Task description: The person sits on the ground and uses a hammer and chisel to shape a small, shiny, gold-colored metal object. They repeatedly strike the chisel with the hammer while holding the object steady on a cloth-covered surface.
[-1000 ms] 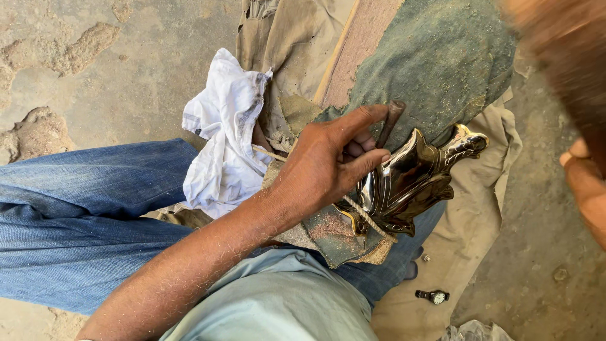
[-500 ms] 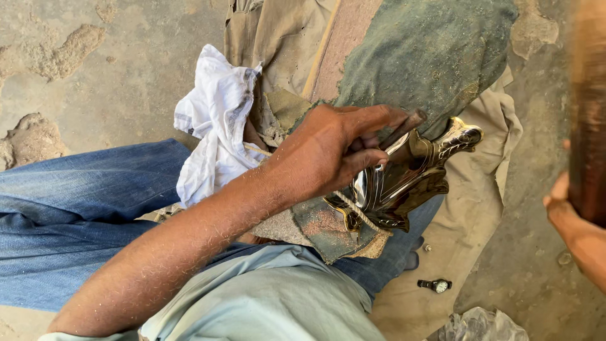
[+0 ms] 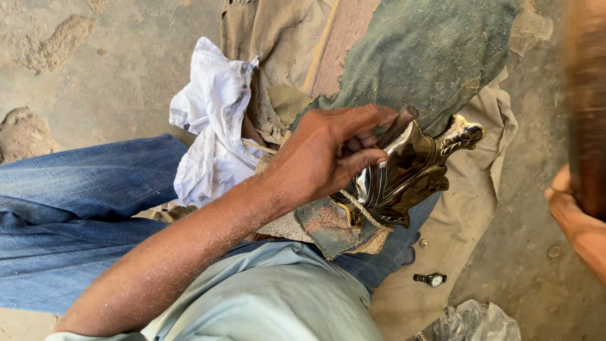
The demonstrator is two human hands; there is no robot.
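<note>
On a dusty concrete floor (image 3: pixel 95 69), a seated worker's left hand (image 3: pixel 322 158) pins a shiny, scalloped metal piece (image 3: pixel 410 177) against a worn green cloth (image 3: pixel 334 224) over the knee, fingers pressed together along its face and thumb stretched above beside a thin rod (image 3: pixel 396 123). The right hand (image 3: pixel 577 221), at the frame's edge, grips a blurred wooden handle (image 3: pixel 587 107). Steadiness looks key: firm pressure, fingertips kept off the polished edge. A white rag (image 3: pixel 211 126) lies near.
</note>
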